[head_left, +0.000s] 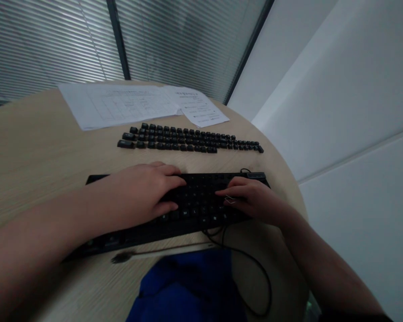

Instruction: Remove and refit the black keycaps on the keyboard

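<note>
Well, from the head view, the black keyboard [196,199] lies right beneath both hands, left fingers [174,182] parted loosely over its keys, right fingers [237,192] bent low near its right end; whether those pinch anything, I can't tell. The left forearm hides part of the keyboard. Beyond sit rows of loose keycaps [190,148], then papers [127,105]; nearer, a brush [171,252] and a looping cable [267,277] on the desk [36,143].
</note>
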The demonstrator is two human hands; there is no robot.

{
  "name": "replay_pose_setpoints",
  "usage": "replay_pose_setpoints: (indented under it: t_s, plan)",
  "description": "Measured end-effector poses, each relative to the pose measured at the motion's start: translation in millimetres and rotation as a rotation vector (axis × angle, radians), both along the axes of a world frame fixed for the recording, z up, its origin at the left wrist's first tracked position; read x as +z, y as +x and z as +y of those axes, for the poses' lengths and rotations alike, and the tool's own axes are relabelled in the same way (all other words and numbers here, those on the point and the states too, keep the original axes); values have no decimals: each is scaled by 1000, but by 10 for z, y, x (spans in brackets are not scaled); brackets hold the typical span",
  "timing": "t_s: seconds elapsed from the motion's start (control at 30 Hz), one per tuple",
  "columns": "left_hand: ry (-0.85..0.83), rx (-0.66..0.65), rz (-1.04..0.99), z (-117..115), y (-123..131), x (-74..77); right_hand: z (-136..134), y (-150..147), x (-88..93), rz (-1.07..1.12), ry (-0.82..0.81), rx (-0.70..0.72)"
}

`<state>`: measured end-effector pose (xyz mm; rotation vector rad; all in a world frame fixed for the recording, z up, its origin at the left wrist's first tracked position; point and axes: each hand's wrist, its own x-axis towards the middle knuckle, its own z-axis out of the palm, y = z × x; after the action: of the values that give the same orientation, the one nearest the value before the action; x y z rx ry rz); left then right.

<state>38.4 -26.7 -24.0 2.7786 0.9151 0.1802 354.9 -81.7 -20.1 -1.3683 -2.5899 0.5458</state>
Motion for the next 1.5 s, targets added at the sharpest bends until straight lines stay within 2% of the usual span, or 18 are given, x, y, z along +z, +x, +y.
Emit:
replay_pose_setpoints:
  t_s: [0.3, 0.47, 0.57, 0.7, 0.97, 1.13, 1.33, 1.5]
  plan:
    - [-50, 44, 54, -52, 59, 122, -14, 4, -59, -79, 158, 74]
    - [-92, 56, 77, -71, 75, 178, 0, 13, -97, -109, 178, 86]
    - [-107, 65, 70, -64, 86, 166, -16, 23, -90, -72, 187, 85]
    - [-103, 55, 25, -53, 82, 119, -76, 55, -32, 96, 217, 52]
    - [-107, 56, -27, -25, 52, 64, -52, 150, 24, 105, 317, -64]
    - [-74, 38, 12, 2, 51, 45, -33, 157, 41, 98, 288, -122]
    - [-62, 2, -55, 38, -8, -36, -48, 125, 87, 110, 221, -207]
    - [-85, 3, -84, 40, -15, -21, -62, 144, 173, 337, 41, -338]
